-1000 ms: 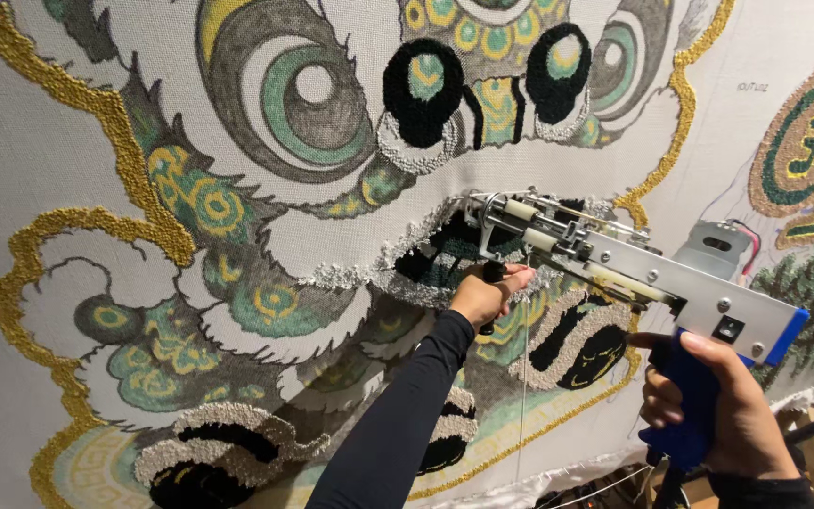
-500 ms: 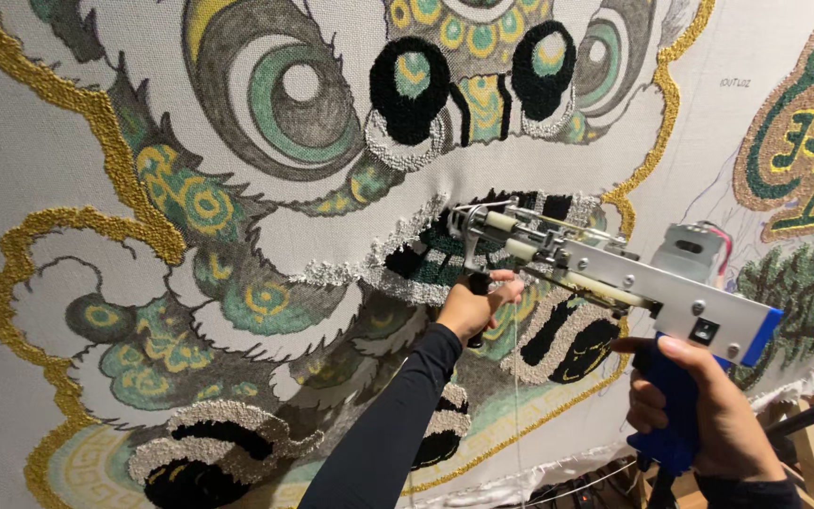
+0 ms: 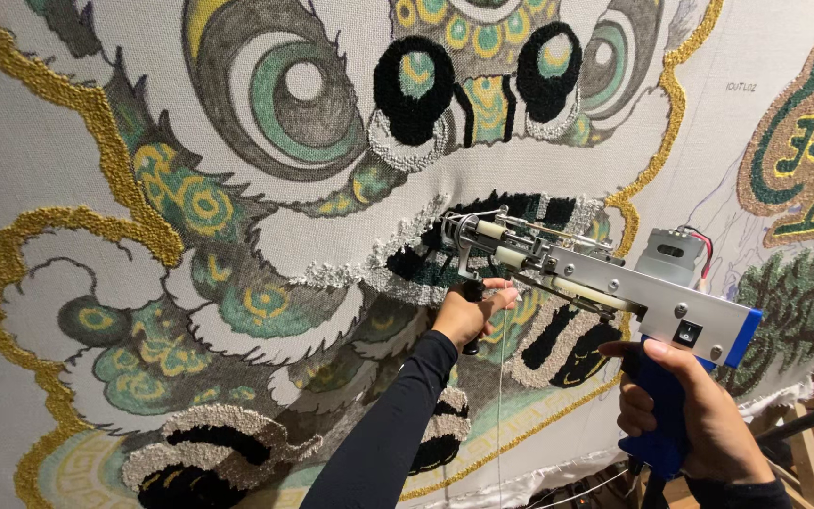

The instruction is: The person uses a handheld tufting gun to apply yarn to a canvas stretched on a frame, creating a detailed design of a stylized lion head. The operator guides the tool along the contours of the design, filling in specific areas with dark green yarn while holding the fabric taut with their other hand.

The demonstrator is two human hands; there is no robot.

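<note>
Blue plastic forms the rear grip of the tufting gun [image 3: 605, 292], and the right hand [image 3: 685, 415] is closed fully around it. The left hand [image 3: 471, 316] is wrapped around the black front handle, nearer the cloth [image 3: 68, 170]. The gun's long axis runs up and leftward from the right hand, with its needle end against the dark mouth area of the design.

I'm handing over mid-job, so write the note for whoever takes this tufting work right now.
Left hand: closed on the tufting gun's front grip.
Right hand: closed on its blue rear handle.
Gun tip: at the stretched cloth, in the lion's mouth.
Done: eyes, nose, gold outline and most of the face are tufted.
Left: bare cloth shows around the mouth, cheeks and lower right.
</note>
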